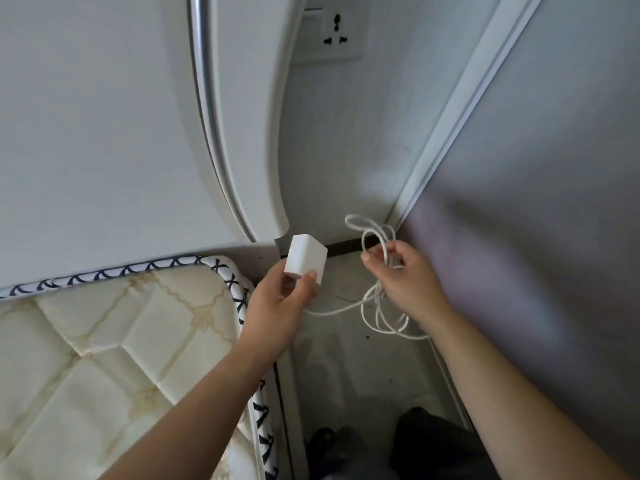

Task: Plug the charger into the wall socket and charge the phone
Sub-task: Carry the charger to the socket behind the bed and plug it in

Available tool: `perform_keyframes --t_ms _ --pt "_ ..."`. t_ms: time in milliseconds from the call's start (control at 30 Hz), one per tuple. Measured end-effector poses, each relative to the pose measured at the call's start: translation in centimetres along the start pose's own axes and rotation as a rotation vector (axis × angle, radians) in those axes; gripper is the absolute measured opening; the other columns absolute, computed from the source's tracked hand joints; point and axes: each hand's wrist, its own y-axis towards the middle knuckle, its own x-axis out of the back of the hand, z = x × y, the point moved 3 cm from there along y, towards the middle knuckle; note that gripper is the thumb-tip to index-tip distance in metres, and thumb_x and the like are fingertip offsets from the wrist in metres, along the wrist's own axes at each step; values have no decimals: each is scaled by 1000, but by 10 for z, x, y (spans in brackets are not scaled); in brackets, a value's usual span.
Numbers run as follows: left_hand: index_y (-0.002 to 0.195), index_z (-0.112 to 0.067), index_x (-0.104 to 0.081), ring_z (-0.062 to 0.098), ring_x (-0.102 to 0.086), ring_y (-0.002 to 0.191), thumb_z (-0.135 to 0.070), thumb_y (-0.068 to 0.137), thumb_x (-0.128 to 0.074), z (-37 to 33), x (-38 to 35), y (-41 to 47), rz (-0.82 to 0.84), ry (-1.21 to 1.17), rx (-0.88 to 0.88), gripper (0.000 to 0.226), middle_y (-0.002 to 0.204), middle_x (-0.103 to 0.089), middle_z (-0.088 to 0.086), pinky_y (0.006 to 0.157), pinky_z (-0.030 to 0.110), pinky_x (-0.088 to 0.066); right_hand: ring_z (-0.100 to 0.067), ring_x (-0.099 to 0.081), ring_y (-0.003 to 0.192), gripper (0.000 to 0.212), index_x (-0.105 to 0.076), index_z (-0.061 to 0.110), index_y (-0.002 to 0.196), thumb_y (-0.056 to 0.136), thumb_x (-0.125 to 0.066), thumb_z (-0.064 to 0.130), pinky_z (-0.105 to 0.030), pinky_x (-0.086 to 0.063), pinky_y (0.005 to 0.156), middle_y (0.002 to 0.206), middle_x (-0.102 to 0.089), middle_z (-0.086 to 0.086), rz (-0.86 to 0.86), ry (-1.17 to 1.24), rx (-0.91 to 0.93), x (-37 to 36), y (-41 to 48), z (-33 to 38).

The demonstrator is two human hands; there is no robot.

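Observation:
My left hand (282, 299) grips a white cube-shaped charger (305, 258) by its lower end, holding it over the gap beside the bed. A white cable (372, 308) runs from under that hand to the right and hangs in loose loops. My right hand (403, 277) pinches those loops near their top. The wall socket (337, 31) is a white plate with dark holes, high on the wall, far above both hands. No phone is visible.
A white padded headboard (138, 116) with a chrome strip fills the left. A cream quilted mattress (114, 358) lies at lower left. A grey wardrobe panel (536, 202) stands on the right. The narrow floor (360, 368) between them holds my legs and dark shoes.

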Motion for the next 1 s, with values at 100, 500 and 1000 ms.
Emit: perform_keyframes --t_ms 100,500,1000 --pt "100 -37 -61 9 -70 72 -33 84 -59 -3 2 8 -4 -38 0 16 76 -73 -2 75 36 -55 -15 -60 83 35 -60 29 103 74 -68 47 -26 -44 74 102 -61 6 170 -113 -19 -7 1 -6" --pt "111 -55 -54 -6 -64 80 -25 83 -64 -52 -28 24 164 73 -263 42 91 -69 -30 74 16 -52 22 -55 67 23 -64 54 74 86 -45 56 -25 -51 80 74 -63 38 280 108 9 8 -1 48" --pt "75 -29 -66 3 -51 57 -33 91 -50 -85 -46 41 169 85 -90 22 56 -56 -11 60 20 -43 -21 -63 98 19 -59 19 107 90 -55 24 -38 -60 73 113 -59 -9 160 732 39 45 76 136"
